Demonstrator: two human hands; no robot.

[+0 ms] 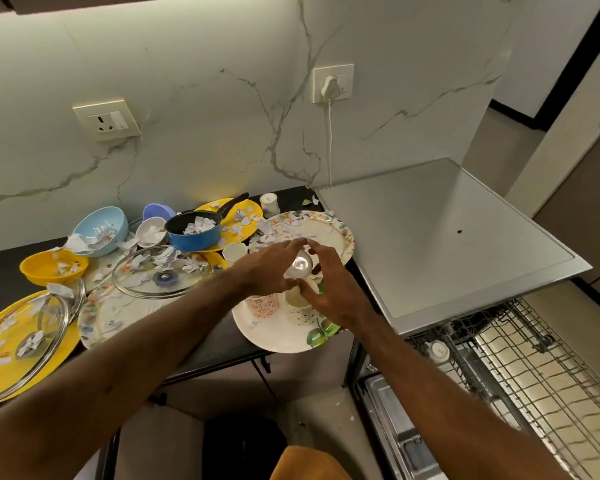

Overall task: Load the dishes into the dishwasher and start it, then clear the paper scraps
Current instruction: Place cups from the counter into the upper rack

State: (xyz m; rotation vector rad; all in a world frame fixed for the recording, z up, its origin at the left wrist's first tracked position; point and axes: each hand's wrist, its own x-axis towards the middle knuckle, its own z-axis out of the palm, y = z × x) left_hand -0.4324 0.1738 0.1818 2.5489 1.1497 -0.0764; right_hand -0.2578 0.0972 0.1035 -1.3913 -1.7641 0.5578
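Steel vessel — between left fingers and right fingers.

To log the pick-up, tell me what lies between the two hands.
In the head view, a shiny rounded vessel sits between the left hand and right hand, both cupping it, above two cups.
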